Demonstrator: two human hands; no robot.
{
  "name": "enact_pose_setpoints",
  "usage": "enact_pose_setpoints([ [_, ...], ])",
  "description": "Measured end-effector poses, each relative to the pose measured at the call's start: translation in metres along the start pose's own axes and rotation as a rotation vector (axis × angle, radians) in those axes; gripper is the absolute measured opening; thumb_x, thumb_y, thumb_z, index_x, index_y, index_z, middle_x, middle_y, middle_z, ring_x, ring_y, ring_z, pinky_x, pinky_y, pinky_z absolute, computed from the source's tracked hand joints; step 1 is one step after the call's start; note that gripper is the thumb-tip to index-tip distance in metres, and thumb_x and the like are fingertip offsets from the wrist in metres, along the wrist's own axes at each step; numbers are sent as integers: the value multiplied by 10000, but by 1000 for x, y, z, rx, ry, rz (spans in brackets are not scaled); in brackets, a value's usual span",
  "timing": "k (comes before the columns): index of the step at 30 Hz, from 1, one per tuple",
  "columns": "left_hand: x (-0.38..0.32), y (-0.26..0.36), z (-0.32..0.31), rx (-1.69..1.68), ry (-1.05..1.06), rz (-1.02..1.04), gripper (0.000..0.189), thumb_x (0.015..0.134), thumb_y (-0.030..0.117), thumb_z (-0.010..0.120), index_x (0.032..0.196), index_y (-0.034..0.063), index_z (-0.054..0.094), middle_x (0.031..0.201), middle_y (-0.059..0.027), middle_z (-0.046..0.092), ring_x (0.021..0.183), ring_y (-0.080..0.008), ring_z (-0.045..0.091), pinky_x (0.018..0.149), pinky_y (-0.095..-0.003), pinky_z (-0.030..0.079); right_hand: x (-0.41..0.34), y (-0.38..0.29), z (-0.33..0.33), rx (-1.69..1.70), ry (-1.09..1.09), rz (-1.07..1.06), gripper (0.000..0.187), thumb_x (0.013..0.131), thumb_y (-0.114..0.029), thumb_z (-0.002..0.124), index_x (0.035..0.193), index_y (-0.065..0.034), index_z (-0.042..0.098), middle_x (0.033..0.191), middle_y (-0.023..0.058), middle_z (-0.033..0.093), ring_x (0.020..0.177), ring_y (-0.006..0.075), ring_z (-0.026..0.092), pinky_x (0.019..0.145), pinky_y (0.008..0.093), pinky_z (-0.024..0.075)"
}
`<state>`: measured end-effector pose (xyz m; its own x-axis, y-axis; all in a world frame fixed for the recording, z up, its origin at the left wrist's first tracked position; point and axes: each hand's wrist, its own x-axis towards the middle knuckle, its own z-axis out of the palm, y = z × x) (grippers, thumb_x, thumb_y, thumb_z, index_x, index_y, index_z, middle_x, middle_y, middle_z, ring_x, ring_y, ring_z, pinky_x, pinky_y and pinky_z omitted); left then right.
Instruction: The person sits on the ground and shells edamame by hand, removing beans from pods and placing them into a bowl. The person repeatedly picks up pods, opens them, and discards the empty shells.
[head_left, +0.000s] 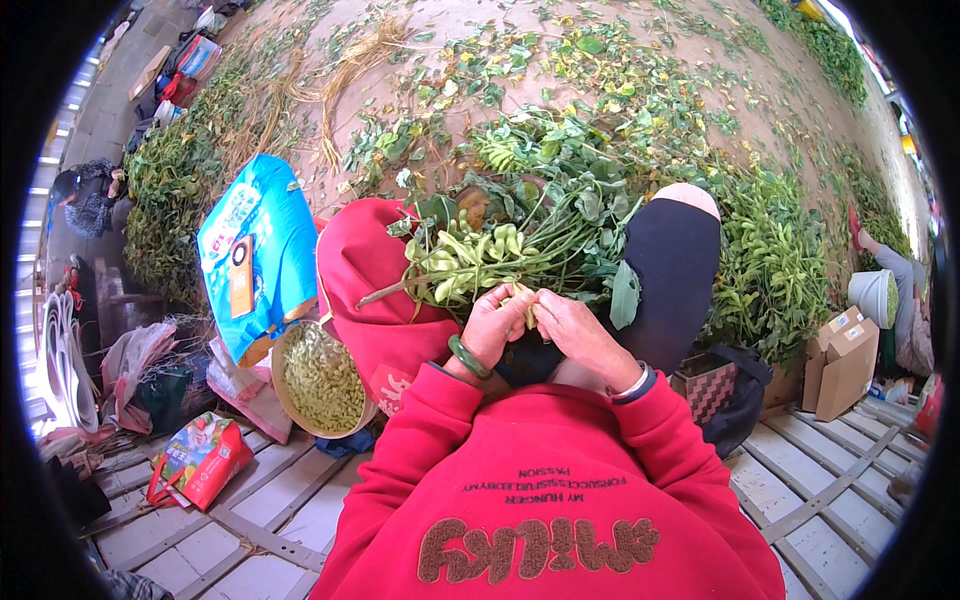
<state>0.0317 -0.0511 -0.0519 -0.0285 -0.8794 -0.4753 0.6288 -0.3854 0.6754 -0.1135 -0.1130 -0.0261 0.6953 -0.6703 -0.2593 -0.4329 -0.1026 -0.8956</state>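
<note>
My left hand (489, 324), with a green bangle at its wrist, and my right hand (576, 334) meet fingertip to fingertip above my lap. Between them they pinch a pale green bean pod (530, 315), mostly hidden by the fingers. Just beyond, uprooted soybean plants (540, 259) lie across my knees. Their stems point left, and plump green pods (472, 255) cluster near my left hand. Beside my left knee stands a round bucket (360, 431) filled with shelled green beans (319, 379).
A blue bag (289, 255) carrying an orange phone (241, 277) stands at left, near a red shopping bag (210, 461). On the right are heaped bean plants (772, 262), a checked basket (705, 390) and a cardboard box (840, 367). Other people sit at both far sides.
</note>
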Motion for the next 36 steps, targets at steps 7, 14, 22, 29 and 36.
enact_pose_setpoints([
  [7, -1, 3, 0, -50, -28, -12, 137, 911, 184, 535, 955, 57, 558, 638, 54, 459, 459, -28, 333, 416, -177, 243, 0, -6, 5, -28, 167, -4, 146, 852, -137, 489, 774, -17, 516, 627, 169, 541, 569, 325, 543, 534, 378, 430],
  [14, -2, 6, -1, -169, 3, -18, 226, 910, 155, 528, 1086, 19, 564, 799, 19, 559, 505, -27, 400, 427, -165, 295, 3, 18, -10, 483, 161, 266, 224, 891, -210, 480, 811, -18, 565, 624, 43, 512, 536, 96, 461, 498, 266, 387],
  [22, 0, 8, 5, -186, 18, -42, 139, 913, 167, 524, 987, 55, 559, 721, 31, 535, 506, -27, 424, 421, -162, 293, -6, -7, -1, -191, 264, -223, 217, 880, -251, 526, 774, -62, 528, 623, 72, 538, 551, 212, 574, 487, 330, 434],
  [29, -4, 15, 1, -124, -43, -145, 140, 939, 222, 475, 939, 94, 530, 662, 48, 499, 474, -19, 396, 382, -149, 252, -6, -32, -2, -588, 164, -392, 150, 818, -199, 562, 760, -72, 505, 663, 81, 560, 578, 277, 582, 477, 367, 462],
  [36, 3, 3, 1, -217, -163, -107, 244, 959, 257, 393, 993, 43, 506, 687, 26, 507, 477, -34, 398, 387, -173, 273, 1, -16, 22, -251, 211, -467, 201, 857, -202, 551, 740, -43, 515, 649, 124, 552, 569, 290, 584, 503, 365, 463],
])
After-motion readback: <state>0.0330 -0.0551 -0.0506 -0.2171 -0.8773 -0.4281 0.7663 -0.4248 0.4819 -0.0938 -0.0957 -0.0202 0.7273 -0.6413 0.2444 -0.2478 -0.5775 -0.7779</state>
